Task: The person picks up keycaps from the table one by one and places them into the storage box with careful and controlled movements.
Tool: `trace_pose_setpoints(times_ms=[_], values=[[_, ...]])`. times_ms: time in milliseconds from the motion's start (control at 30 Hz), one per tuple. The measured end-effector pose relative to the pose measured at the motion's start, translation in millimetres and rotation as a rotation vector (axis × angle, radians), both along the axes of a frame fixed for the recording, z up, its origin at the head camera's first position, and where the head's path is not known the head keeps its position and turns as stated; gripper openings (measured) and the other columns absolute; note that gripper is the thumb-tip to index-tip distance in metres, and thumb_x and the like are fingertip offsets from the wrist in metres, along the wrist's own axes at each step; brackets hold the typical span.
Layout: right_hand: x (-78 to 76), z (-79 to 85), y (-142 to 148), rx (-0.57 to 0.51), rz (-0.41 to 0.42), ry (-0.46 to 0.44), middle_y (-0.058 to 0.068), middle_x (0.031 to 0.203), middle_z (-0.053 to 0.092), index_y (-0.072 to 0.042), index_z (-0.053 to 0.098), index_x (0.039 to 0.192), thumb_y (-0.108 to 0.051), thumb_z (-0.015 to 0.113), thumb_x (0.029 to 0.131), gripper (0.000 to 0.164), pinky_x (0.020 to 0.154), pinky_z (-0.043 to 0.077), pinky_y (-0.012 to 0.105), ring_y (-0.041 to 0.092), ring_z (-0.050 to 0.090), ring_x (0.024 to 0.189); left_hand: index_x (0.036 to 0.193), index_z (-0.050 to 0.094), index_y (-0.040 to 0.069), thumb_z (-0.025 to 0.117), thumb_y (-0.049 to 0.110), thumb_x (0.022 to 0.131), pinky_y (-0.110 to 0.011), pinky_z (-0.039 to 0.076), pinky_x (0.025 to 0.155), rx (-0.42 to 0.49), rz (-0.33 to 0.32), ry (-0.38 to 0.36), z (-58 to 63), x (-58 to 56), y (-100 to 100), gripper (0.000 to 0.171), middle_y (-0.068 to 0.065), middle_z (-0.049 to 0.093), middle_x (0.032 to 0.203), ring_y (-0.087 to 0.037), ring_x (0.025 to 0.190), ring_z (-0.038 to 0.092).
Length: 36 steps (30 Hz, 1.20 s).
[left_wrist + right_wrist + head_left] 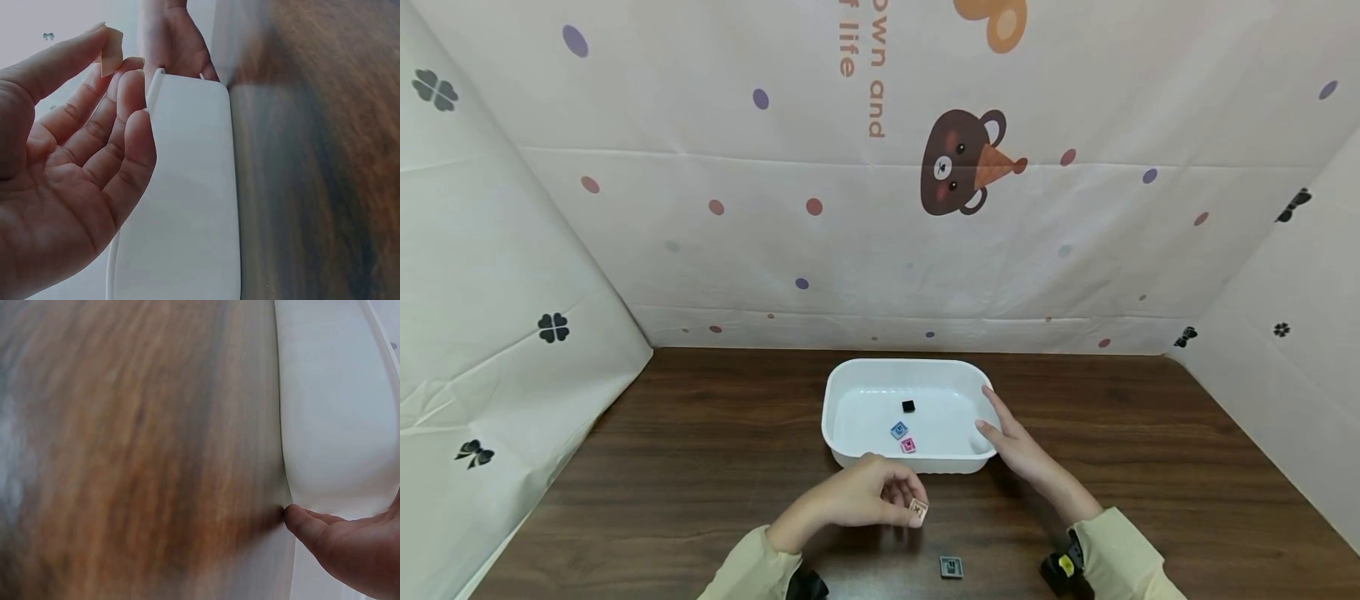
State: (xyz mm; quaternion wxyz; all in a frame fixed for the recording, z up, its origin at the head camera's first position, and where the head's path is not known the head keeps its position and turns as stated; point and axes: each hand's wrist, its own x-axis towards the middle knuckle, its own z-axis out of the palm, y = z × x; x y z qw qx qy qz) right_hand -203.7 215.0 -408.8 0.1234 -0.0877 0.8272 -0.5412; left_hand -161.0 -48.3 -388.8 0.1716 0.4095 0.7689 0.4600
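Between thumb and fingertips my left hand (880, 492) pinches a small beige keycap (918, 509), held just in front of the white plastic tray (917, 465). The left wrist view shows this keycap (112, 53) edge-on at the fingertips, the other fingers loosely curved. My right hand (1018, 446) holds the tray's right end, with the thumb over the rim and fingers along the end wall. Inside the tray lie a black keycap (908, 407), a blue keycap (898, 430) and a pink keycap (907, 445). A grey keycap (951, 567) rests on the table near the front edge.
Dark brown wooden table (715, 450) lies under everything. Behind it rises a white printed cloth (850, 250), with more cloth along the left and right sides. A black strap with a yellow part (1066, 566) sits at the right wrist.
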Motion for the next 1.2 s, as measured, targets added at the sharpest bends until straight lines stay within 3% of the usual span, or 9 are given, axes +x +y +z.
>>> trace_pose_setpoints(times_ms=[800, 1200], values=[[-0.5, -1.8, 0, 0.009, -0.001, 0.026, 0.021, 0.15, -0.004, -0.009, 0.002, 0.146, -0.02, 0.038, 0.098, 0.061, 0.105, -0.002, 0.057, 0.038, -0.006, 0.136, 0.092, 0.069, 0.012, 0.07, 0.02, 0.08, -0.02, 0.047, 0.065, 0.056, 0.223, 0.011, 9.7, -18.6, 2, 0.014, 0.004, 0.065, 0.079, -0.003, 0.071, 0.056], [0.9, -0.9, 0, 0.009, 0.0, 0.016, 0.02, 0.15, -0.005, -0.009, 0.001, 0.146, -0.02, 0.038, 0.099, 0.061, 0.105, -0.002, 0.057, 0.038, -0.006, 0.136, 0.094, 0.068, 0.007, 0.068, 0.018, 0.082, -0.021, 0.045, 0.062, 0.091, 0.326, 0.06, 14.5, -29.0, 8, 0.016, 0.001, 0.064, 0.078, -0.007, 0.071, 0.055]])
